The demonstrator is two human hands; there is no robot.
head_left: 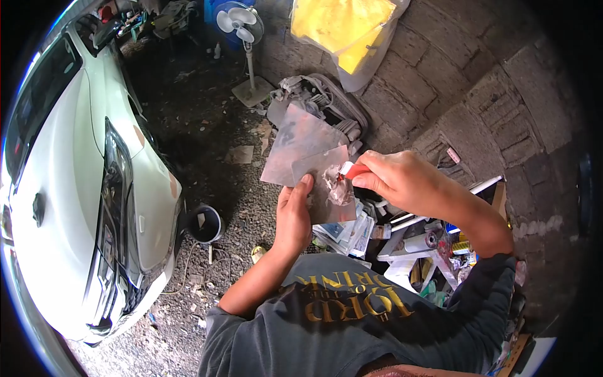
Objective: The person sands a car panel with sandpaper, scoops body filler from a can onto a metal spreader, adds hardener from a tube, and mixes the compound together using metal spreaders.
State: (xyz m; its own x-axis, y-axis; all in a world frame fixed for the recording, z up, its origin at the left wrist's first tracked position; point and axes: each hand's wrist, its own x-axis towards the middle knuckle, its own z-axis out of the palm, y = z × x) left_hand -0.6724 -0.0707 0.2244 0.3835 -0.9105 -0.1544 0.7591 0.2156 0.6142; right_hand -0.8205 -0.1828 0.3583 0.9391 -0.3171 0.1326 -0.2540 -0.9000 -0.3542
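My left hand [295,210] grips a flat, greyish mixing sheet [342,215] by its left edge, thumb on top. A mound of pinkish-grey putty [340,191] lies on the sheet. Behind it, partly overlapped, a second pale pinkish sheet [301,141] sticks out at an angle; whether the same hand holds it too, I cannot tell. My right hand [392,176] is closed around a small red tube [358,171] with a white end. That white end points at the putty and is at or just above it.
A white car [125,169] stands at the left. On the gravel are a dark bucket [205,224] and a pedestal fan [242,28]. A grey bin of scraps [342,100] sits beyond the sheets, near a block wall [433,81]. Cluttered white shelving [402,251] is at the right.
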